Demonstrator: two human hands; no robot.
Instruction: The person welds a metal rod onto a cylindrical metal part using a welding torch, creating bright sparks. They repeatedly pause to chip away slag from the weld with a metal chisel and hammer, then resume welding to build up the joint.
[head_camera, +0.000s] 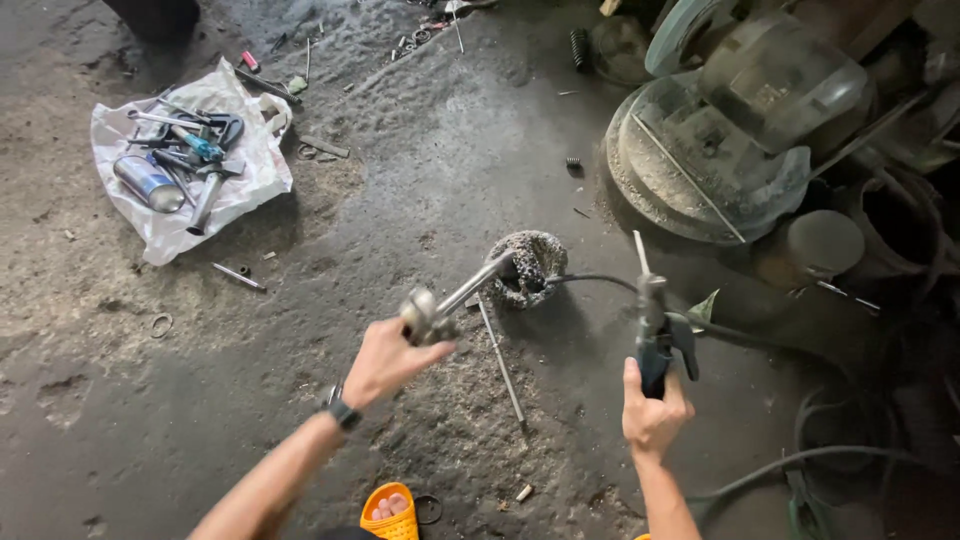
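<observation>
Gripping a steel rod (462, 293) in left hand (385, 360), right hand (652, 410) closed on possibly an air gun (658, 335)

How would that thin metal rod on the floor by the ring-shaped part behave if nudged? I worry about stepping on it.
The thin metal rod looks round and straight, so it would probably roll sideways underfoot. It seems stiff, not floppy. The gritty floor and debris around it may slow the rolling somewhat.

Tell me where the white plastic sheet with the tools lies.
In the head view the white plastic sheet lies on the dirt floor at upper left, far from both hands.
</observation>
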